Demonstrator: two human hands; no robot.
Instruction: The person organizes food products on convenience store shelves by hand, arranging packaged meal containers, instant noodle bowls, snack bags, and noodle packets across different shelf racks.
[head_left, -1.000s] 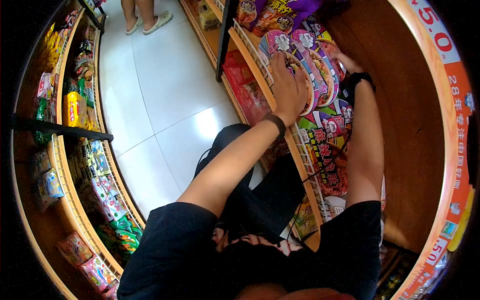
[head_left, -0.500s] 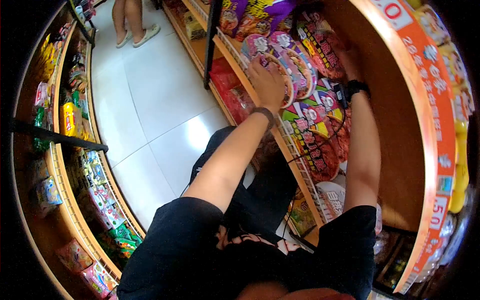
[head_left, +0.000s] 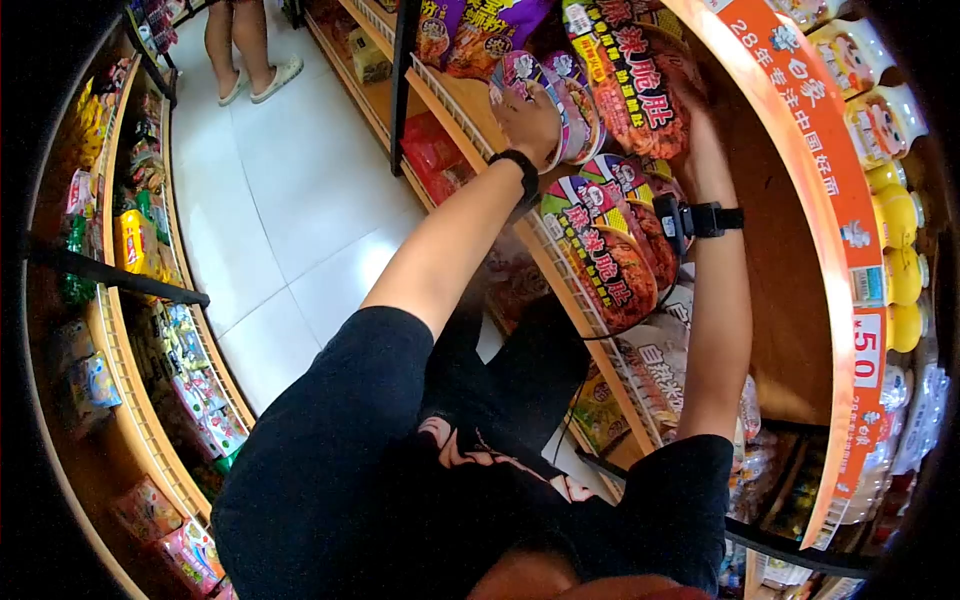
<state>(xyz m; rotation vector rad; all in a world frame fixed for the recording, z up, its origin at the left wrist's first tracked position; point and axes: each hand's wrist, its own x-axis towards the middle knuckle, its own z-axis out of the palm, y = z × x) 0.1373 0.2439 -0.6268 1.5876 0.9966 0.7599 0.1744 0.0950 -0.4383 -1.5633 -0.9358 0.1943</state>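
Observation:
On the right-hand shelf, my left hand (head_left: 530,122) rests on the front of an upright round purple and white food package (head_left: 552,80); its fingers are partly dark and hard to make out. My right hand (head_left: 692,125) is at the right edge of a red package with large white characters (head_left: 640,90), raised and tilted over the shelf. Its fingers are mostly hidden behind that package. Two similar red packages (head_left: 605,260) stand overlapping on the shelf nearer to me. A black device is strapped on my right wrist.
A wire-edged shelf front (head_left: 500,150) runs beneath my left forearm. Purple bags (head_left: 495,35) stand at the shelf's far end. An orange price strip (head_left: 800,130) curves along the upper shelf, with bottles (head_left: 905,275) beyond. Another person's legs (head_left: 250,45) are in the aisle.
The red package with white characters has come up and towards me at my right hand. My left hand has stayed by the round packages. The view has shifted to the right.

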